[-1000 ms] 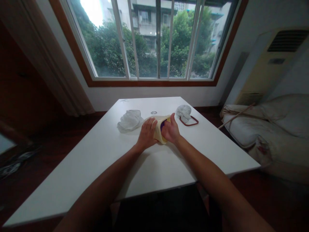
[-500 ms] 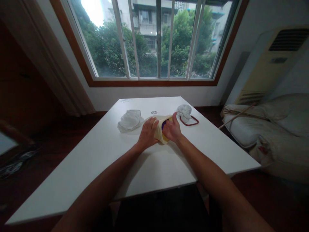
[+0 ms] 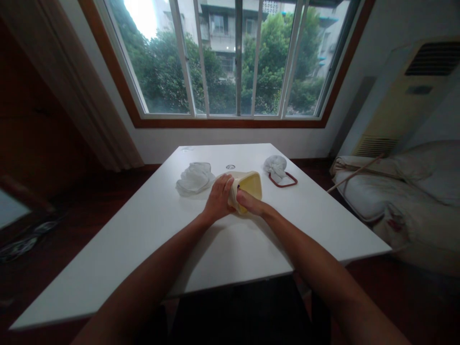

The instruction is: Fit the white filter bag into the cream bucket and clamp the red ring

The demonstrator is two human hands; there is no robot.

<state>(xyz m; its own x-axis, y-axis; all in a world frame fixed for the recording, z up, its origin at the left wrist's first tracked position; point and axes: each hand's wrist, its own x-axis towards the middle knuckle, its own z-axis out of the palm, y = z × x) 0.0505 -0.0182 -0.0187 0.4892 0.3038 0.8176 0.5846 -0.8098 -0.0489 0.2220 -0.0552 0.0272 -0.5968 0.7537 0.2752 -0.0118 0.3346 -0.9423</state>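
Observation:
A pale yellow plastic container point(image 3: 253, 186), like a small bin, lies tilted over the white table with its mouth turned to the right and toward me. My left hand point(image 3: 219, 195) is wrapped round its left side, fingers over the top. My right hand point(image 3: 249, 201) reaches into the mouth; its fingers are hidden inside, and a small dark spot shows near the thumb. Left of the container rests a crumpled translucent white plastic bag point(image 3: 194, 178). On the right sits a bunched white bag point(image 3: 275, 166), beside a reddish-brown rounded frame point(image 3: 295, 181).
The white table point(image 3: 143, 258) narrows toward the window wall. A small dark ring mark or grommet point(image 3: 230, 167) is on its far part. To the right are a wrapped, pale bulky bundle point(image 3: 362, 182), a thin stick point(image 3: 355, 172) and a standing air conditioner point(image 3: 398, 105).
My right hand has moved lower and deeper into the container. More of its yellow mouth shows on the right, and the purple seen inside is mostly hidden.

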